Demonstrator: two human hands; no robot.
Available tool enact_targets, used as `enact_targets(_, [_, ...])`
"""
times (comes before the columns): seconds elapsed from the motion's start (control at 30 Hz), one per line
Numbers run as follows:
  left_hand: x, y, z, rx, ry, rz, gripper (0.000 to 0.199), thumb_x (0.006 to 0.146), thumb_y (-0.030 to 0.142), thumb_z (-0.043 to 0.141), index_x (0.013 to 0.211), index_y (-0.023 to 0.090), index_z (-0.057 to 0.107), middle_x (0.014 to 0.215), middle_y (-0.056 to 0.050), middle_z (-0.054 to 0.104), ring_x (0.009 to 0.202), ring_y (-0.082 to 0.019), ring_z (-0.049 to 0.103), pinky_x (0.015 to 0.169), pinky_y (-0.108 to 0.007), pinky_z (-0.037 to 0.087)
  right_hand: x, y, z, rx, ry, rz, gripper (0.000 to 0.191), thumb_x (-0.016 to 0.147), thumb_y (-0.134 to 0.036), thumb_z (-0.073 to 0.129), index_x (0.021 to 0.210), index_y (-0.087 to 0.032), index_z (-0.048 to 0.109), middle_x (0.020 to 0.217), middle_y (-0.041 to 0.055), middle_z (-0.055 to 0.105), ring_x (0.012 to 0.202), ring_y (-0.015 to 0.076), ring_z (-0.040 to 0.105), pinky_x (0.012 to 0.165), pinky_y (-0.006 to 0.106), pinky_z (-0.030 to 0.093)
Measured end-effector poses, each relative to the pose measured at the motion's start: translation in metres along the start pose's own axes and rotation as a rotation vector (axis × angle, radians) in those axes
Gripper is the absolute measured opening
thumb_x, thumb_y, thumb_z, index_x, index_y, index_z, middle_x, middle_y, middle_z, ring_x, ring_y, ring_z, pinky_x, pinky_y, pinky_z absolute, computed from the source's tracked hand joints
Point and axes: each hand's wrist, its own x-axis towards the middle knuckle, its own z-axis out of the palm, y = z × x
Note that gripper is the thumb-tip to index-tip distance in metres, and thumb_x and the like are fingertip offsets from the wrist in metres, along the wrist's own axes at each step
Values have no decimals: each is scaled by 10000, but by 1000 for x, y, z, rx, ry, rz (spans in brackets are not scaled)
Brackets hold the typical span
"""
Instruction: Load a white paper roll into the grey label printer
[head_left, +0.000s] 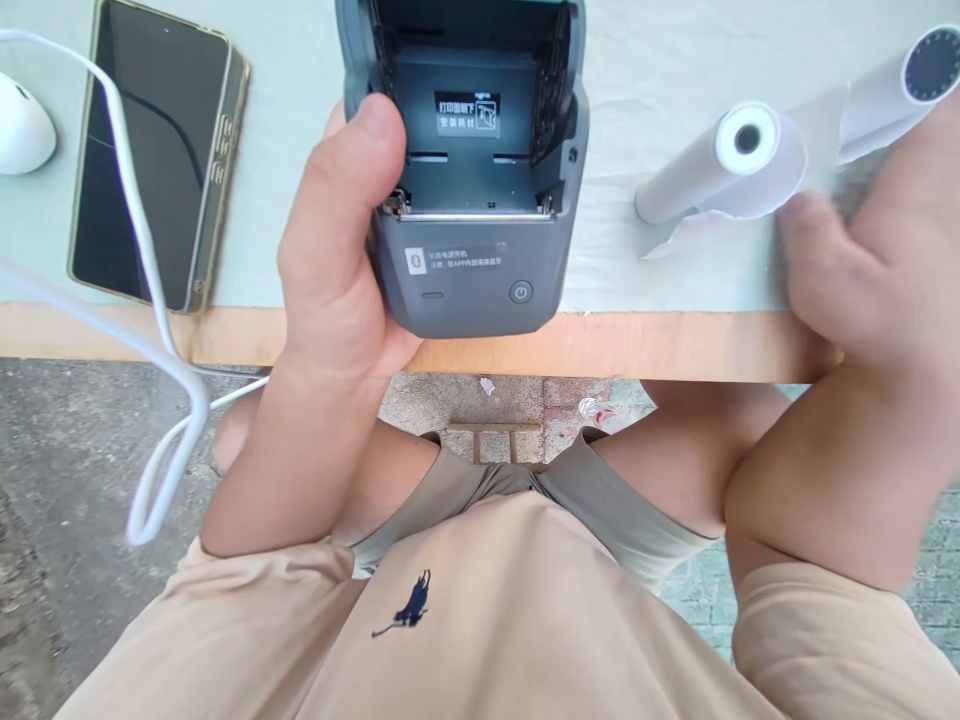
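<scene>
A dark grey printer [469,285] is held up at the top middle with its paper compartment uncovered; no roll shows inside. My left hand [337,230] grips its left side, thumb on the edge of the compartment. Over at the right, my right hand [862,240] is blurred, its thumb close to a white paper roll [675,180] that lies on the table with a loose torn edge. Another white roll [877,105] with a dark round end lies above that hand, partly hidden; whether the fingers hold it is unclear.
The table [630,345] has a wooden front edge and a pale cover. At the left lie a phone [146,150] in a case and a white rounded object [22,125]. A white cable [127,150] crosses the phone and hangs over the edge.
</scene>
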Motion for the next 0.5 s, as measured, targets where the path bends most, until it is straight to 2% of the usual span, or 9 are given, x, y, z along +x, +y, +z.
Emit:
enact_targets(0.07, [1, 2, 3, 8, -44, 17, 431, 949, 187, 214, 1014, 105, 633, 1135, -23, 612, 1373, -199, 353, 1155, -369, 326, 0, -2, 1, 71, -78, 52, 744, 875, -598, 148, 1458, -219, -114, 1525, 4, -114, 1463, 254, -72, 1228, 518, 34])
enact_targets(0.17, [-1, 1, 0, 13, -25, 2, 374, 942, 224, 273, 1026, 125, 623, 1160, -13, 594, 1378, -221, 339, 1174, -385, 286, -4, -5, 4, 97, -64, 58, 703, 892, -551, 151, 1461, -222, -99, 1524, 2, -120, 1463, 246, -87, 1223, 525, -1])
enact_targets(0.27, [-6, -5, -11, 9, 107, -82, 303, 876, 341, 473, 1101, 173, 586, 1123, -2, 614, 1380, -259, 333, 1175, -415, 280, -9, -4, 8, 85, -46, 30, 697, 893, -552, 151, 1461, -234, -98, 1526, 3, -113, 1464, 243, -84, 1223, 534, 3])
enact_targets(0.33, [-11, -11, -21, -6, 212, -129, 421, 804, 424, 574, 1155, 192, 552, 1104, -6, 623, 1383, -287, 325, 1172, -429, 288, -11, -3, 9, 80, -47, 36, 696, 890, -559, 142, 1460, -239, -98, 1526, 4, -110, 1465, 243, -78, 1220, 544, 12])
enact_targets(0.5, [-21, -23, -42, -57, 305, -156, 552, 789, 521, 551, 1239, 211, 470, 1094, -6, 613, 1395, -297, 309, 1155, -441, 323, -13, -1, 9, 79, -56, 37, 697, 891, -538, 133, 1465, -207, -86, 1525, 20, -114, 1463, 259, -83, 1205, 575, 7])
